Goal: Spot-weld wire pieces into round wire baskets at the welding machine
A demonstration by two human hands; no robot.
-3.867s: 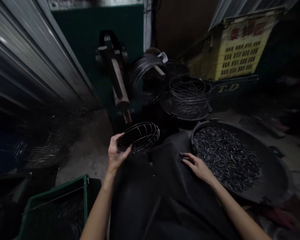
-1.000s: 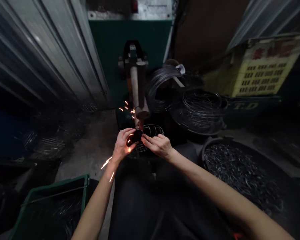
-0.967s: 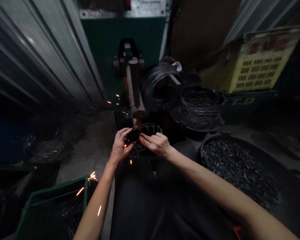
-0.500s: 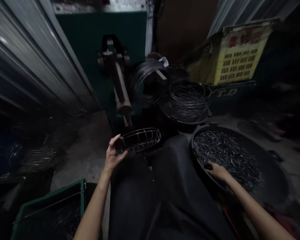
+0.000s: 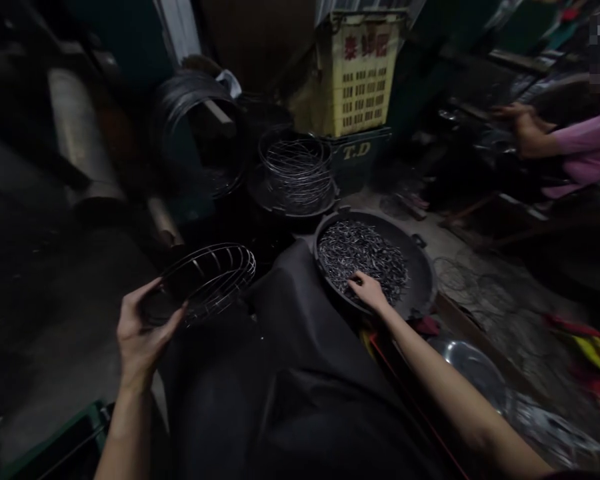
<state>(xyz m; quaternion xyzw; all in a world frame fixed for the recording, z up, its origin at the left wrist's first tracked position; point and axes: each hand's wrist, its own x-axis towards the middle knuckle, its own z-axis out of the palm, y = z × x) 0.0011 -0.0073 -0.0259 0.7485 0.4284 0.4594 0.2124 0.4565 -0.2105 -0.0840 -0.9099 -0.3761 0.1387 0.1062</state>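
My left hand (image 5: 143,330) grips one end of a round wire basket (image 5: 251,264) between thumb and fingers, above the dark cloth over my lap. The basket is tilted, its bars curving away from the hand. My right hand (image 5: 371,292) is at the near side of a wide black pan (image 5: 424,272), its fingers bent together over a heap of small dark metal pieces (image 5: 363,250). What lies between those fingertips is too small to make out.
Wire coils (image 5: 300,163) lie in a black tub behind the pan. A yellow crate (image 5: 363,83) stands on a green one, and a machine's metal cylinder (image 5: 77,127) is at left. A person in a pink sleeve (image 5: 587,143) sits at right. A green bin (image 5: 55,447) is at lower left.
The view has swung right, bringing the person in pink into sight. The wire basket is tilted differently in my left hand. My right hand remains at the pan's near side.
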